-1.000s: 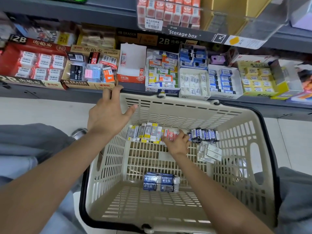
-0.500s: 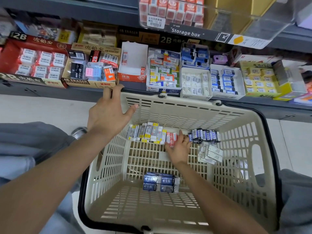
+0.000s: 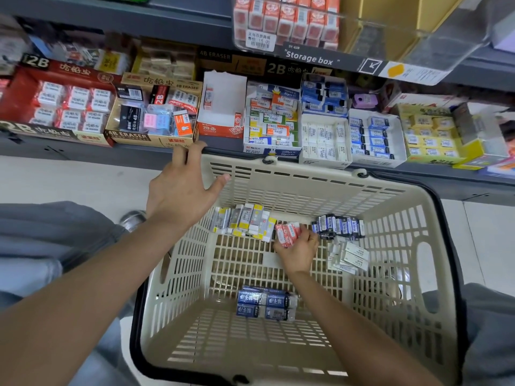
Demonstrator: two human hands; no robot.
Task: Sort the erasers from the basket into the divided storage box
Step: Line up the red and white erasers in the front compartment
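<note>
Right hand (image 3: pixel 296 250) gripping red erasers (image 3: pixel 287 232) just ahead of its fingertips, long axes pointing away; left hand (image 3: pixel 178 188) spread open, steadying basket (image 3: pixel 278 174) rim.

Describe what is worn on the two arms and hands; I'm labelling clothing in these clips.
Both forearms are bare, with no sleeves in view. The left hand wears nothing visible. The right hand has a thin gold-coloured ring on one of its fingers. No gloves, watch or bracelet show.
</note>
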